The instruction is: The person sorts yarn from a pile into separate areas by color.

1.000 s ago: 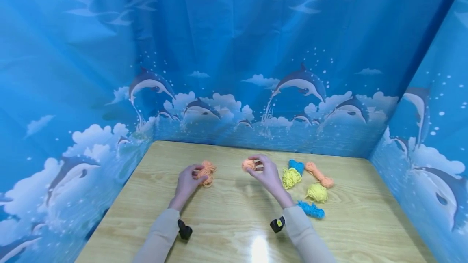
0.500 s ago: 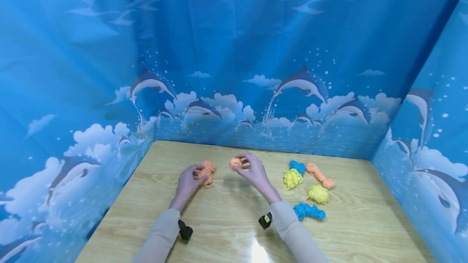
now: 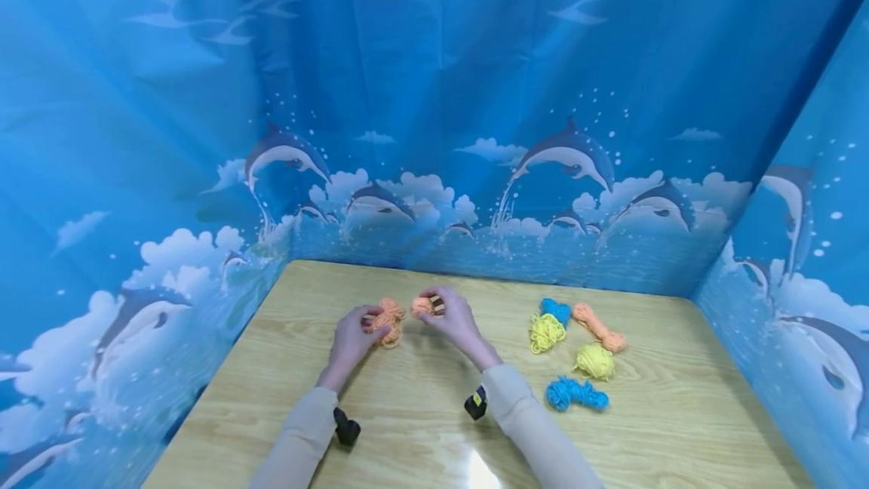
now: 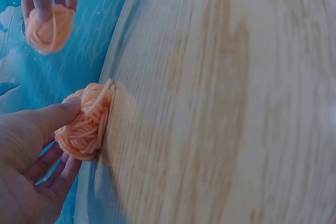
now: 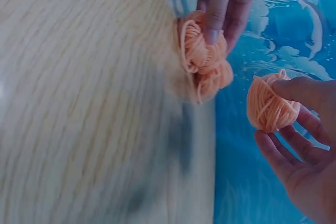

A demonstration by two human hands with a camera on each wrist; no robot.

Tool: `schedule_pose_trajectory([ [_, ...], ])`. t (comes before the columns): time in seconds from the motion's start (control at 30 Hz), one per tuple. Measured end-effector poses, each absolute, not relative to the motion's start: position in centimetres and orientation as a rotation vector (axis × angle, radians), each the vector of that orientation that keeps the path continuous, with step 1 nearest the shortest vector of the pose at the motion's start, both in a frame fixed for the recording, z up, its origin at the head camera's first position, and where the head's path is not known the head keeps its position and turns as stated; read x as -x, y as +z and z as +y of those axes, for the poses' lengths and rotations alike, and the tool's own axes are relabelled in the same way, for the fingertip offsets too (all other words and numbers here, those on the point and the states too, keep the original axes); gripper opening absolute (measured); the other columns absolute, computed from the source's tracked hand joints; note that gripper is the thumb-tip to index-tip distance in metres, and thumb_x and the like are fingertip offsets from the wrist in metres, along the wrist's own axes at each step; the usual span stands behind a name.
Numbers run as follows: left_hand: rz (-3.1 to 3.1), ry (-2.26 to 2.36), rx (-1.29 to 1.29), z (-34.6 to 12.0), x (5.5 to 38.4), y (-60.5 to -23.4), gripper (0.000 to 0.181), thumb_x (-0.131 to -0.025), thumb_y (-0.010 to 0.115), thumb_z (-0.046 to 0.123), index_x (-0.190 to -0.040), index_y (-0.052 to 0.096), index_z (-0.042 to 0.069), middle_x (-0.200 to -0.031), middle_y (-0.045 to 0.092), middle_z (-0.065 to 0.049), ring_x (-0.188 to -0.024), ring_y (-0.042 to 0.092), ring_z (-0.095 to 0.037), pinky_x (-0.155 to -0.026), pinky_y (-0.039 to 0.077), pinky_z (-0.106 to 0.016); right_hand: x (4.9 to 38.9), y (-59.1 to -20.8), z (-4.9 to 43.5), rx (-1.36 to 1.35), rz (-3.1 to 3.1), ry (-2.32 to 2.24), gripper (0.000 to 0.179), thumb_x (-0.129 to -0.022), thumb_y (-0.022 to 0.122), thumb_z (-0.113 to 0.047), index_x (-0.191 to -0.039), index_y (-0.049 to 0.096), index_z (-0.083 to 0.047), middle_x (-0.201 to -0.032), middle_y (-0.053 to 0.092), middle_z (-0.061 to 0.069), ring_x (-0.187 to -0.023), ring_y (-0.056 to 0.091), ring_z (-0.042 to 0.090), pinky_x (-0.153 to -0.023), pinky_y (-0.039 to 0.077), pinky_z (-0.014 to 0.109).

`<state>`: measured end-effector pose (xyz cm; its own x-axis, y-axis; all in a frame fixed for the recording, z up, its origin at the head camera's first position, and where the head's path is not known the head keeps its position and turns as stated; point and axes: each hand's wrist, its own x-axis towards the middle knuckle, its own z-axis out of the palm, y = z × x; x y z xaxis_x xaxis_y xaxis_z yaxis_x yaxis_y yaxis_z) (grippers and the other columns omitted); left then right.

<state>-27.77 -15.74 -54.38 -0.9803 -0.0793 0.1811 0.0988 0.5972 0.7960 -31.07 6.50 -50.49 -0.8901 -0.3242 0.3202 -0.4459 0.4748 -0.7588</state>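
Observation:
My left hand (image 3: 349,339) holds a peach-orange yarn skein (image 3: 390,323) on the wooden table, left of centre. In the left wrist view the thumb lies along one side of that skein (image 4: 86,127), with fingers on the other. Between thumb and fingers my right hand (image 3: 458,321) pinches a rounder peach-orange ball of yarn (image 3: 422,307). The right wrist view shows this ball (image 5: 270,103) held up off the table, its strands wound crosswise. A small gap separates it from the skein, just to its left.
Right of the hands lie a yellow yarn bundle (image 3: 546,333) against a blue one (image 3: 557,311), an orange skein (image 3: 599,329), a yellow ball (image 3: 595,361) and a blue skein (image 3: 576,395). A dolphin-print curtain (image 3: 434,134) borders the table (image 3: 407,429) behind.
My right hand has carried the orange ball leftward, from well apart to close beside the skein. The left hand stays in place on its skein.

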Motion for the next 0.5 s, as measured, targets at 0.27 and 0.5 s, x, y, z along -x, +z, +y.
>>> schedule_pose_trajectory([
  [0.27, -2.610, -1.321, 0.042, -15.7, 27.7, -54.2, 0.036, -0.087, 0.081, 0.011, -0.120, 0.070, 0.004, -0.116, 0.070, -0.014, -0.097, 0.067, -0.027, -0.082, 0.057, -0.044, 32.0, -51.6, 5.3, -0.686, -2.637, 1.356, 0.031, -0.086, 0.080, -0.005, -0.114, 0.068, -0.002, -0.112, 0.067, 0.015, -0.094, 0.068, 0.028, -0.078, 0.059, 0.033],
  [0.5, -2.616, -1.316, 0.034, -15.7, 27.8, -54.4, 0.035, -0.087, 0.081, 0.012, -0.120, 0.070, 0.007, -0.117, 0.069, -0.012, -0.099, 0.066, -0.026, -0.083, 0.057, -0.043, 32.7, -52.6, 4.6, -0.700, -2.712, 1.300, 0.029, -0.088, 0.078, -0.006, -0.115, 0.068, -0.003, -0.112, 0.068, 0.014, -0.095, 0.067, 0.026, -0.080, 0.057, 0.034],
])
